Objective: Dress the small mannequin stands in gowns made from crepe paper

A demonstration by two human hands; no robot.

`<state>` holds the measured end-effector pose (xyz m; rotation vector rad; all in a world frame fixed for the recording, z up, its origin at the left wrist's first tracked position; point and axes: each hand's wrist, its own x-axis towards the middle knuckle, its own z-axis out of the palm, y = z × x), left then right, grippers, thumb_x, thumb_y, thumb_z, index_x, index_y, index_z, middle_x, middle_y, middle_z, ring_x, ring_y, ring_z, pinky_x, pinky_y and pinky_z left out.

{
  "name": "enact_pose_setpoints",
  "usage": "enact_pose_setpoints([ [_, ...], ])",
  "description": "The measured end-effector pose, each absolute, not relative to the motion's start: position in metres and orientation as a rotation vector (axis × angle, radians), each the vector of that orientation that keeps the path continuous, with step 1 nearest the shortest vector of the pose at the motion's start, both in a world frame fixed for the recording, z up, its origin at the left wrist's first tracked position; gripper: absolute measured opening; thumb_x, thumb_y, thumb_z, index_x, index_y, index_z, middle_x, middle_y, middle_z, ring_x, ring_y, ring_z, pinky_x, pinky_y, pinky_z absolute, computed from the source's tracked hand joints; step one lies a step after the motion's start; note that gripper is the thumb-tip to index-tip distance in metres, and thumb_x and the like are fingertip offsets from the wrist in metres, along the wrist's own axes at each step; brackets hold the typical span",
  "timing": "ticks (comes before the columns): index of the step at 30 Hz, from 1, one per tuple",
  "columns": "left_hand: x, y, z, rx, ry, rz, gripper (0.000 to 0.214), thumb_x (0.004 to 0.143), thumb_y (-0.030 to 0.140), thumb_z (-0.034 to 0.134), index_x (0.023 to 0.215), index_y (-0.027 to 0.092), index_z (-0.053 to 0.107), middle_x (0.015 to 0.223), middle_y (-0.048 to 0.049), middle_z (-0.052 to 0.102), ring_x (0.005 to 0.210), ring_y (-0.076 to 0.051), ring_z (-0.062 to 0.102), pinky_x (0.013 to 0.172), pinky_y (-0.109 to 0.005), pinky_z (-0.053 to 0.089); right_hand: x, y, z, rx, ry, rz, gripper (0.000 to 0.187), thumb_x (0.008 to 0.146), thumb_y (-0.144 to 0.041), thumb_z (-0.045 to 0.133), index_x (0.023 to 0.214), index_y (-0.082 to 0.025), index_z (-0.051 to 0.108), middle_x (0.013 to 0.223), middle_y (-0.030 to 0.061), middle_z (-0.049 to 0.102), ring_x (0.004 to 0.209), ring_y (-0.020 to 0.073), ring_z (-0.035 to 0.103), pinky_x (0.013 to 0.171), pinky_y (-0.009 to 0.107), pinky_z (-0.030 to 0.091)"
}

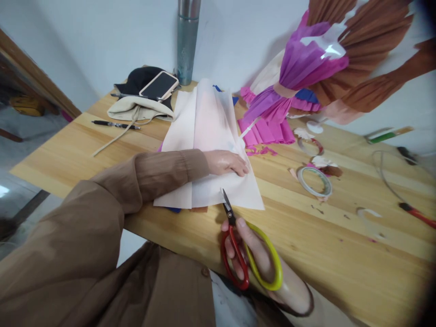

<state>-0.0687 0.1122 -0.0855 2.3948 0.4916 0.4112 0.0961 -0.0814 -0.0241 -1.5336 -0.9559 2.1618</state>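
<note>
A large white sheet of paper (pixel 218 118), folded in layers, lies on the wooden table in front of me. Flat on its lower right part rests my left hand (pixel 227 162), fingers stretched out and pressing the sheet down. In my right hand (pixel 250 254) is a pair of scissors (pixel 230 215) with one red and one yellow handle loop. Thumb and fingers pass through the loops. The dark blades meet the near edge of the sheet and look partly apart. Scraps of blue and brown paper show from under that edge.
A doll-like form (pixel 289 68) dressed in purple, pink and brown crepe paper stands at the back right. Tape rolls (pixel 314 181) and paper scraps lie right. At the left are a cap (pixel 143 106), a phone (pixel 158 85) and a pen (pixel 116 125); a bottle (pixel 187 45) stands behind.
</note>
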Motion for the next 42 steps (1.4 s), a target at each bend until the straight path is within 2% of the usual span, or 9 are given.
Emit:
enact_pose_setpoints([
  [5,-0.068,0.112,-0.085,2.434,0.488,0.399,0.033,0.09,0.004,0.048,0.107,0.016,0.074,0.127,-0.0089,0.067,0.129,-0.017,0.054,0.113,-0.031,0.038,0.096,-0.086,-0.031,-1.562,-1.02,2.063,0.064,0.071,-0.082,0.051,0.085,-0.019,0.053,0.046,-0.008,0.046,0.025,0.0051,0.035,0.027,0.017,0.025],
  [10,-0.068,0.11,-0.084,2.403,0.517,0.404,0.033,0.09,0.004,0.05,0.104,0.02,0.074,0.126,-0.0053,0.068,0.128,-0.015,0.054,0.113,-0.03,0.039,0.096,-0.088,-0.031,-1.629,-1.147,1.975,0.069,0.069,-0.086,0.048,0.082,-0.018,0.052,0.042,-0.0096,0.042,0.025,0.003,0.029,0.027,0.017,0.023],
  [15,-0.068,0.11,-0.083,2.389,0.53,0.395,0.032,0.09,0.004,0.05,0.104,0.02,0.074,0.126,-0.0053,0.068,0.128,-0.015,0.054,0.113,-0.031,0.039,0.094,-0.085,-0.023,-1.616,-1.065,2.087,0.071,0.063,-0.086,0.054,0.087,-0.019,0.049,0.046,-0.0105,0.047,0.026,0.0031,0.033,0.027,0.016,0.025],
  [22,-0.069,0.109,-0.082,2.391,0.511,0.427,0.03,0.088,0.004,0.053,0.103,0.017,0.075,0.124,-0.0077,0.068,0.127,-0.017,0.056,0.113,-0.031,0.039,0.1,-0.081,-0.03,-1.611,-0.862,2.27,0.078,0.055,-0.088,0.06,0.094,-0.022,0.045,0.05,-0.0072,0.058,0.032,0.0103,0.053,0.029,0.016,0.031],
  [26,-0.068,0.108,-0.08,2.383,0.532,0.427,0.03,0.088,0.006,0.053,0.103,0.019,0.075,0.124,-0.0061,0.069,0.127,-0.017,0.055,0.113,-0.032,0.04,0.104,-0.081,-0.032,-1.566,-0.795,2.308,0.077,0.055,-0.086,0.063,0.094,-0.022,0.047,0.05,-0.0065,0.059,0.034,0.012,0.057,0.032,0.017,0.035],
  [30,-0.067,0.107,-0.078,2.398,0.529,0.388,0.031,0.088,0.005,0.051,0.102,0.019,0.075,0.126,-0.0062,0.068,0.127,-0.017,0.055,0.113,-0.031,0.039,0.106,-0.08,-0.027,-1.518,-0.772,2.348,0.07,0.062,-0.083,0.062,0.093,-0.021,0.05,0.061,-0.0024,0.065,0.044,0.0143,0.064,0.04,0.02,0.044],
  [34,-0.067,0.107,-0.08,2.403,0.502,0.433,0.03,0.087,0.005,0.052,0.102,0.019,0.075,0.123,-0.0073,0.069,0.126,-0.017,0.056,0.112,-0.031,0.04,0.106,-0.078,-0.026,-1.477,-0.767,2.372,0.065,0.068,-0.081,0.058,0.092,-0.021,0.051,0.063,-0.0009,0.066,0.044,0.0144,0.064,0.04,0.021,0.044],
  [42,-0.066,0.107,-0.08,2.382,0.526,0.422,0.034,0.086,0.001,0.051,0.1,0.02,0.075,0.123,-0.0048,0.069,0.126,-0.015,0.057,0.113,-0.03,0.039,0.097,-0.069,-0.027,-1.485,-0.791,2.323,0.065,0.068,-0.08,0.059,0.095,-0.021,0.051,0.062,-0.0015,0.066,0.041,0.014,0.061,0.036,0.021,0.042],
])
